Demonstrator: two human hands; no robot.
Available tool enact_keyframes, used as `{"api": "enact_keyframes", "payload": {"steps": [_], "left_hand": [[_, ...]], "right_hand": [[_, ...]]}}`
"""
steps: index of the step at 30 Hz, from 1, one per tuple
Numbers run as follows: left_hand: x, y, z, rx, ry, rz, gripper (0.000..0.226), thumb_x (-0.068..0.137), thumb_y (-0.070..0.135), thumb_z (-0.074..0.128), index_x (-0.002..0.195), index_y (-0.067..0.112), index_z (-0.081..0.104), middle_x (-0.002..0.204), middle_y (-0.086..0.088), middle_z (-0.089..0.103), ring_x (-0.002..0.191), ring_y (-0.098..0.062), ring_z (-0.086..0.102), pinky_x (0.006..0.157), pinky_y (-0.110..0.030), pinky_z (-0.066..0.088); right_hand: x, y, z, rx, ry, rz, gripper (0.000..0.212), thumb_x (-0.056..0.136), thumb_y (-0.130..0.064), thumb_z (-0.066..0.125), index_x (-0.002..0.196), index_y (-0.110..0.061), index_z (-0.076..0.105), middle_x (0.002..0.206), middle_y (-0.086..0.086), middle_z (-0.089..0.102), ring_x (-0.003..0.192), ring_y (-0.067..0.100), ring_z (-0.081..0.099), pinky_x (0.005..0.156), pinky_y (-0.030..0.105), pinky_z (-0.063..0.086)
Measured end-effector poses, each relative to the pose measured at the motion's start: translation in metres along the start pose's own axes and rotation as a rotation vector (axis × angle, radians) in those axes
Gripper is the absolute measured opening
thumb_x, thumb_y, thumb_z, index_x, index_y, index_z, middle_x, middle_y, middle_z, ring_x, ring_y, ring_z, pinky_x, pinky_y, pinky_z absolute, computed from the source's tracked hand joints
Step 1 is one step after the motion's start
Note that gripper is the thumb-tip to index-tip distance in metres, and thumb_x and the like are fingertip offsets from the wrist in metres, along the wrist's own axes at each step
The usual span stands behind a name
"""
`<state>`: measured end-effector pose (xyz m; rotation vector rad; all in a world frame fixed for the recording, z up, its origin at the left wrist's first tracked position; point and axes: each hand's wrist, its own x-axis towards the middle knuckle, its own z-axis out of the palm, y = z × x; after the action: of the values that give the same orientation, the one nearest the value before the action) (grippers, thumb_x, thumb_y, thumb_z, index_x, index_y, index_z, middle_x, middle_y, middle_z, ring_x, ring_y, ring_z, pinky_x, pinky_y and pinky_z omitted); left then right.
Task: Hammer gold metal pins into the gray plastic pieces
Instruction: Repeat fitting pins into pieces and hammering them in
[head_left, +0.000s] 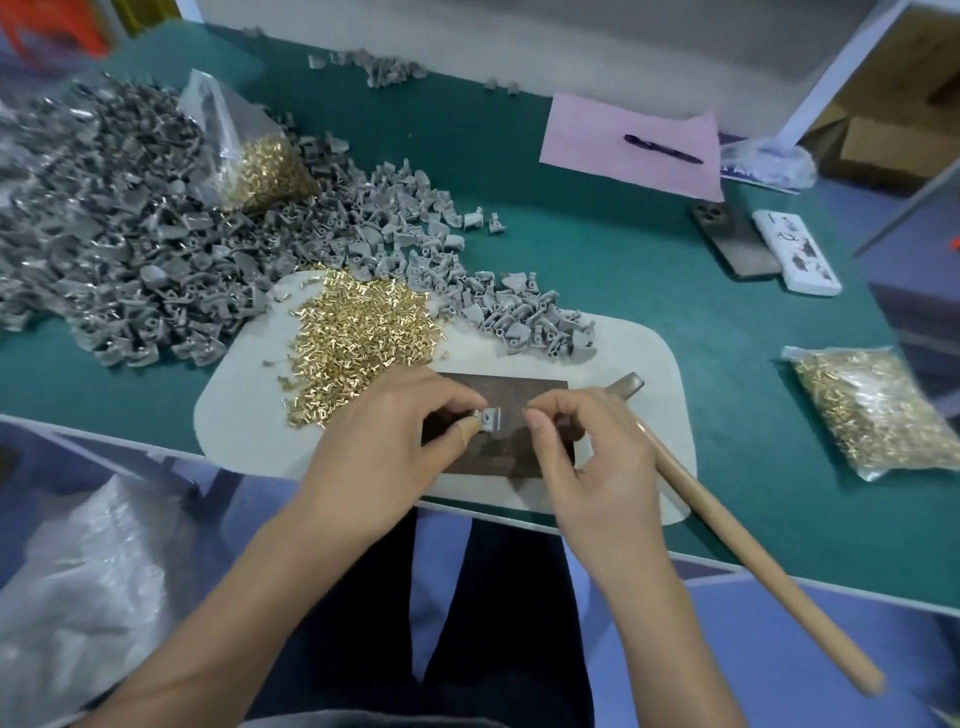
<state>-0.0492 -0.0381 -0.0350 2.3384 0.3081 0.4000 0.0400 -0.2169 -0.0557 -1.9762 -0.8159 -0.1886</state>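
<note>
My left hand (387, 431) pinches a small gray plastic piece (489, 419) over a dark metal block (511, 395) on a beige mat (249, 415). My right hand (587, 441) sits just to its right, with thumb and forefinger closed together; anything held between them is too small to see. The hammer (727, 530) with its wooden handle lies under and beside my right hand, its head (627, 385) resting on the mat. A pile of loose gold pins (358, 332) lies on the mat to the left. Gray plastic pieces (524, 317) are heaped behind the block.
A big heap of gray pieces (104, 218) covers the green table's left side, with a bag of gold pins (260, 161) on it. Another bag of pins (878, 410) lies at the right. A pink sheet with a pen (662, 148), a phone (732, 239) and a white box (795, 252) lie farther back.
</note>
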Motion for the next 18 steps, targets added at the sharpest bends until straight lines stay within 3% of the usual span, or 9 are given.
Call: {"api": "enact_keyframes", "payload": {"steps": [4,9,13,18], "left_hand": [[0.000,0.002,-0.001,-0.011,0.021,-0.021,0.009,0.088,0.034,0.075,0.097,0.035,0.075,0.094,0.018,0.060,0.095,-0.005,0.057,0.077,-0.038,0.051],[0.003,0.001,-0.004,-0.013,0.021,-0.074,0.009,0.085,0.038,0.075,0.094,0.039,0.077,0.092,0.017,0.058,0.093,-0.003,0.054,0.076,-0.038,0.051],[0.004,0.000,-0.004,0.008,0.023,-0.102,0.009,0.084,0.041,0.076,0.093,0.042,0.076,0.090,0.021,0.060,0.096,-0.001,0.051,0.075,-0.034,0.049],[0.005,-0.004,-0.004,0.037,0.015,-0.106,0.007,0.083,0.045,0.077,0.086,0.039,0.076,0.088,0.020,0.061,0.095,-0.006,0.051,0.072,-0.035,0.049]], "right_hand": [[0.013,-0.015,0.000,-0.145,-0.116,-0.052,0.004,0.094,-0.021,0.067,0.092,-0.021,0.069,0.086,-0.013,0.062,0.084,0.015,0.055,0.077,0.044,0.047],[0.030,-0.030,0.004,-0.421,-0.306,-0.071,0.002,0.089,-0.026,0.071,0.087,-0.026,0.070,0.081,-0.013,0.061,0.085,0.017,0.055,0.078,0.036,0.038],[0.039,-0.040,0.000,-0.594,-0.381,-0.187,0.003,0.090,-0.028,0.069,0.087,-0.025,0.070,0.082,-0.009,0.064,0.088,0.020,0.058,0.080,0.034,0.033],[0.044,-0.051,0.004,-0.870,-0.486,-0.399,0.018,0.071,-0.013,0.083,0.082,-0.016,0.069,0.081,0.002,0.065,0.085,0.027,0.061,0.079,0.035,0.043]]}}
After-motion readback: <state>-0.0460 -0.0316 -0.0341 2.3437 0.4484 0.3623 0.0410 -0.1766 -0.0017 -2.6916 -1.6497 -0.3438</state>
